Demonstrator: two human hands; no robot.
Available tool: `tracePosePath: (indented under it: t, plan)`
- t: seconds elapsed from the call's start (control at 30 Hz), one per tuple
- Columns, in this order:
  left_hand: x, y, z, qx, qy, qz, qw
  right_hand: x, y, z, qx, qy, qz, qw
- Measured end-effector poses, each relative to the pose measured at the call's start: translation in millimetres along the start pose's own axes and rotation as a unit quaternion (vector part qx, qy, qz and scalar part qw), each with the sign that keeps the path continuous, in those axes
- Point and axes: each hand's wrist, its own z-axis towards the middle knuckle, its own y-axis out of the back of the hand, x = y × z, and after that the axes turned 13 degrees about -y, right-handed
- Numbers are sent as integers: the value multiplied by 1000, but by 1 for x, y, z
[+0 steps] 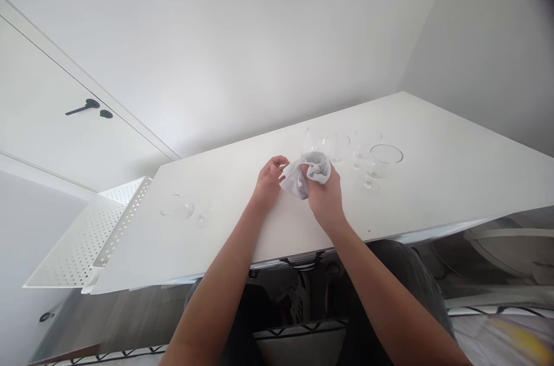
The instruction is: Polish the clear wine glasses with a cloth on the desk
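A crumpled white cloth (296, 181) is bunched in my right hand (326, 198), with the thumb pressed into its folds. My left hand (269, 182) is at the cloth's left edge, its fingers curled; what they hold, if anything, I cannot make out. Whether a clear glass sits inside the cloth is hidden. Just beyond and to the right, several clear stemmed glasses stand close together, among them a glass with a visible rim (386, 153). Apart from these, far to the left, one more clear glass (187, 211) is on the white table (234, 181).
A white perforated panel (86, 239) adjoins the table's left end. Behind the table rises a plain wall (277, 54), with a door and its black handle (84, 106) at the left. My legs are under the front edge, and a pale chair (511, 233) is at the right.
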Motion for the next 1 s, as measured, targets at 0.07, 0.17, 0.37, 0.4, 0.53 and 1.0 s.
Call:
tracePosePath:
  t: [0.07,0.17,0.37,0.4,0.53,1.0]
  plan:
    - [-7,-3,-1,-39,8,-36,999,0,2,0,100,-86,35,991]
    - [-11,-6,-5,-20,24,-100,994,-4,-1,0,283,-226,122,924]
    - [-9,-1,-5,17,-27,-107,994,-6,-12,-11,283,-140,-88,945]
    - [-8,-1,-4,15,-35,-92,995,-5,-13,-14,221,-96,-192,951]
    - [-8,-2,-1,6,-35,-59,998,-1,-13,-23,57,-17,-406,912]
    - [-3,9,-2,19,-56,-74,995,-3,-23,-31,98,-60,-310,944]
